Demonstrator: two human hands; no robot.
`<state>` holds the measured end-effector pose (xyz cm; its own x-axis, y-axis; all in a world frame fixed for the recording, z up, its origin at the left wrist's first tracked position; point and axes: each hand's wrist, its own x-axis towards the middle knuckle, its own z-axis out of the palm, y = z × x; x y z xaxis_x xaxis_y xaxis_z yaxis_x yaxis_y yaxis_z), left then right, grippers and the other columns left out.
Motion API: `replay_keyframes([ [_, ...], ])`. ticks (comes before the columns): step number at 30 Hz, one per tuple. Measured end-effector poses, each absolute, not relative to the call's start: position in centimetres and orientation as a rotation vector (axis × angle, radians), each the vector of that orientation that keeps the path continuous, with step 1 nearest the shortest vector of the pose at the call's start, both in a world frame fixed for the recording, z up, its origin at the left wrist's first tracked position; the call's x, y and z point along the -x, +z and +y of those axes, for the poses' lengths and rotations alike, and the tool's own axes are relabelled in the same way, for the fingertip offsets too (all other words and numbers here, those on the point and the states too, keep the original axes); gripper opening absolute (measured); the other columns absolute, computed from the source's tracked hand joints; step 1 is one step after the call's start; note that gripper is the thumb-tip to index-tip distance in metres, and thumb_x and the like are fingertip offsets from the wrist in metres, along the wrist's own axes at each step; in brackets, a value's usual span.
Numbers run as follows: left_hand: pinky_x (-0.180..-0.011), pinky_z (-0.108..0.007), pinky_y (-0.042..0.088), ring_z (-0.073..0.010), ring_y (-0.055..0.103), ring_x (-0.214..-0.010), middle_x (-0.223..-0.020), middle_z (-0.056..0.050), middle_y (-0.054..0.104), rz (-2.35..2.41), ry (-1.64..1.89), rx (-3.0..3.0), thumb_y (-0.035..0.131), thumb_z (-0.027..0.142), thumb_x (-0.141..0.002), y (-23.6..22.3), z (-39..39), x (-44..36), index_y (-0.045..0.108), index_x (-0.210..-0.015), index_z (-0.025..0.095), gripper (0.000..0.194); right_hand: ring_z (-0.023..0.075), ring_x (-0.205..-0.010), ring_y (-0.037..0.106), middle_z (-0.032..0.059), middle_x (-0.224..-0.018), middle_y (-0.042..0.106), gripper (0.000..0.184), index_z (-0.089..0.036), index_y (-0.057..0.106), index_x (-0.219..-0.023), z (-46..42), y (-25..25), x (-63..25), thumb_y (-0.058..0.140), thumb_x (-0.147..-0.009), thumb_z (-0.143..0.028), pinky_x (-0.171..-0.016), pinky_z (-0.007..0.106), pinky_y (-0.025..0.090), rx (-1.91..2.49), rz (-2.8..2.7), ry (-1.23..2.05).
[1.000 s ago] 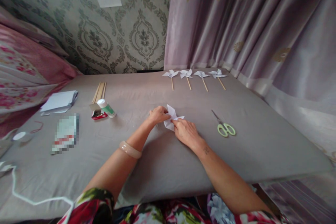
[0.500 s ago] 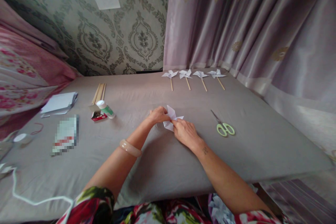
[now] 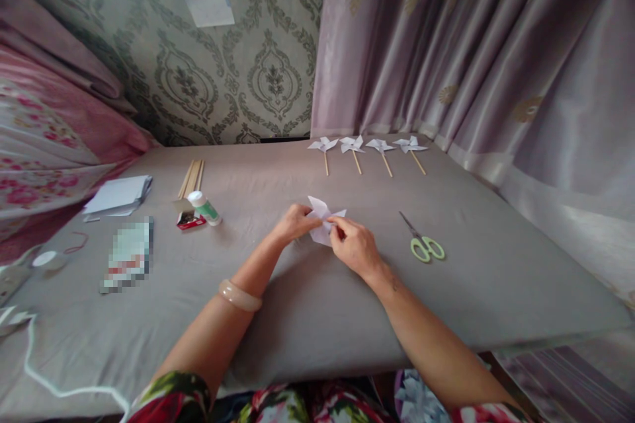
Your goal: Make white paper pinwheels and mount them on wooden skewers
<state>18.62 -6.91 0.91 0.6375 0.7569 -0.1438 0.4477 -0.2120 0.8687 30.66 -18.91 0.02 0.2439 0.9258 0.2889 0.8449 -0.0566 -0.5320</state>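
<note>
Paper pinwheel (image 3: 320,229) is held between both hands. Left hand (image 3: 296,221) pinches its left side; right hand (image 3: 353,243), fingers curled, presses thumb and index fingertip near its centre.

A grey cloth-covered table (image 3: 278,178) carries paper pinwheels (image 3: 352,144), scissors (image 3: 421,248), sticks (image 3: 192,178), white paper (image 3: 116,195) and a glue stick (image 3: 204,207).

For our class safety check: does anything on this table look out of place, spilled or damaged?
Nothing stands out: the four pinwheels lie in a row and the scissors rest flat. The red box is open, with nothing visibly spilled. The pixelated item cannot be judged.
</note>
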Motion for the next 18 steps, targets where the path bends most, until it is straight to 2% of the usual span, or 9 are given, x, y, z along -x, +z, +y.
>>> replay_keyframes([
  [4, -0.057, -0.023, 0.042, -0.0134, 0.057, -0.059, -0.066, -0.003, 0.067, 0.868, 0.617, -1.309, 0.069, 0.03, -0.056, 1.6, -7.5, -16.7, 0.069, -0.072, 0.012, 0.024, 0.0158, -0.071, 0.059, 0.008, -0.083, 0.066, 0.029, -0.015, 0.063, -0.09, -18.2, -0.2, -30.9, 0.047, -0.085, -0.039, -0.066, 0.026, 0.046, 1.652, -1.167, 0.237],
  [7, -0.056, -0.024, 0.044, -0.014, 0.058, -0.057, -0.065, -0.005, 0.068, 0.869, 0.696, -1.067, 0.075, 0.026, -0.048, 2.3, -8.1, -15.2, 0.069, -0.068, 0.012, 0.025, 0.0172, -0.075, 0.06, 0.0079, -0.085, 0.066, 0.043, -0.015, 0.063, -0.091, -17.6, -0.7, -30.9, 0.054, -0.078, -0.055, -0.062, 0.027, 0.046, 1.489, -0.976, 0.594],
  [10, -0.053, -0.023, 0.043, -0.0138, 0.058, -0.054, -0.061, -0.005, 0.067, 0.897, 0.778, -0.905, 0.076, 0.021, -0.045, 2.6, -8.3, -13.7, 0.068, -0.062, 0.011, 0.022, 0.0177, -0.077, 0.06, 0.0078, -0.086, 0.067, 0.054, -0.016, 0.064, -0.093, -17.1, -1.3, -30.9, 0.055, -0.072, -0.065, -0.058, 0.025, 0.046, 1.416, -0.87, 0.897],
  [14, -0.052, -0.023, 0.042, -0.0121, 0.056, -0.05, -0.056, -0.004, 0.065, 0.931, 0.944, -0.741, 0.073, 0.015, -0.046, 2.2, -7.4, -11.7, 0.064, -0.058, 0.011, 0.016, 0.0151, -0.072, 0.059, 0.0069, -0.084, 0.067, 0.054, -0.016, 0.064, -0.088, -16.6, -1.8, -30.8, 0.061, -0.066, -0.064, -0.055, 0.023, 0.044, 1.467, -0.813, 0.954],
  [18, -0.051, -0.021, 0.041, -0.0095, 0.053, -0.05, -0.054, 0.001, 0.062, 0.988, 1.123, -0.625, 0.069, 0.012, -0.051, 1.7, -5.9, -9.8, 0.062, -0.058, 0.013, 0.01, 0.0122, -0.065, 0.058, 0.0054, -0.08, 0.066, 0.042, -0.016, 0.063, -0.084, -16.1, -2.3, -31.1, 0.066, -0.066, -0.053, -0.052, 0.022, 0.043, 1.547, -0.824, 0.946],
])
